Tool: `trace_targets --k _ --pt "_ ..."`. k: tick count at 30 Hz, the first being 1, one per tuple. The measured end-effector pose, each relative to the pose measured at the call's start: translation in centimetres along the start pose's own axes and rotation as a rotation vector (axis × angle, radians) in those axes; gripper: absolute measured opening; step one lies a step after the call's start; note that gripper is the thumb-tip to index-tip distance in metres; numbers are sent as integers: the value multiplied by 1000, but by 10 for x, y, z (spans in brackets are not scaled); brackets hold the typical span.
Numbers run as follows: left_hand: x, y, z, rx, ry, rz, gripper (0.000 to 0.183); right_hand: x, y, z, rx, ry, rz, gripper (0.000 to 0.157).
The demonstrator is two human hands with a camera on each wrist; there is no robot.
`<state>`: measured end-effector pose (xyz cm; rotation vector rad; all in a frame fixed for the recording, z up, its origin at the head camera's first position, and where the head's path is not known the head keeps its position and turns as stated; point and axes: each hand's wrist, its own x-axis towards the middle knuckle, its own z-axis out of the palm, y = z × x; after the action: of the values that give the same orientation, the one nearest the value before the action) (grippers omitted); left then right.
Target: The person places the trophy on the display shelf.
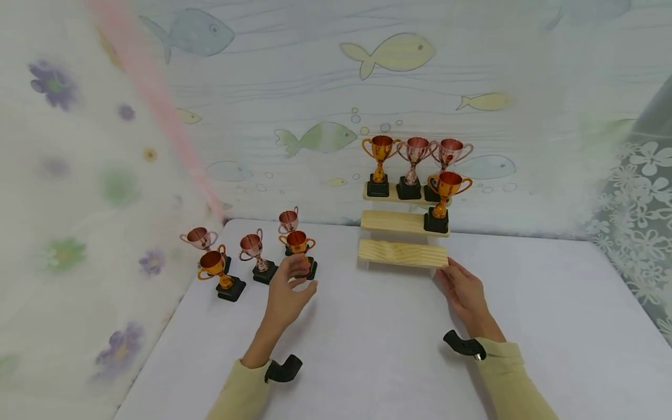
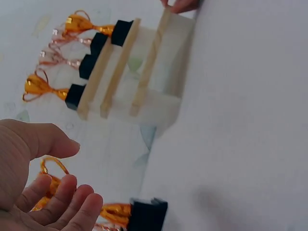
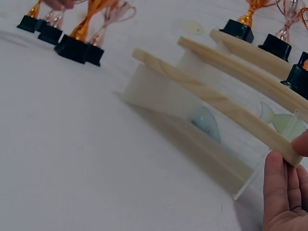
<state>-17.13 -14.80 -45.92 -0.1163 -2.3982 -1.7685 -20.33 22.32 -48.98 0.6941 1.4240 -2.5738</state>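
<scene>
My left hand (image 1: 286, 294) is at a small gold trophy cup (image 1: 297, 240) on the left part of the table, overlapping its stem and black base. In the left wrist view, a wide gap shows between that hand's thumb and bent fingers (image 2: 67, 192), with the trophy behind them. My right hand (image 1: 464, 294) pinches the right end of the lowest board (image 1: 401, 254) of a three-tier wooden display stand. Seen from the right wrist, the thumb lies on top of the board and the fingers are underneath. The middle board (image 1: 391, 221) carries one gold trophy (image 1: 447, 185) at its right end.
On the top board stand a gold trophy (image 1: 381, 149) and two rose-coloured ones (image 1: 417, 150). Left of my left hand are another gold trophy (image 1: 214, 265) and rose-coloured trophies (image 1: 252, 246). A fish-patterned curtain (image 1: 294, 87) hangs behind the white table (image 1: 367, 350).
</scene>
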Motion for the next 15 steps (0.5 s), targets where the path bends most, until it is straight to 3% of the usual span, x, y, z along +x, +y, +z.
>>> trace_targets --k 4,8,11,15 --pt "-1 -25 -13 5 46 -103 66 0 0 0 8 6 8 57" --pt "5 -37 -17 -66 55 -166 77 1 -1 0 26 21 15 49" --pt "13 -42 -16 -132 62 -185 84 1 -1 0 35 22 21 51" --pt "23 -46 -12 -156 115 -158 88 0 -1 1 27 15 15 54"
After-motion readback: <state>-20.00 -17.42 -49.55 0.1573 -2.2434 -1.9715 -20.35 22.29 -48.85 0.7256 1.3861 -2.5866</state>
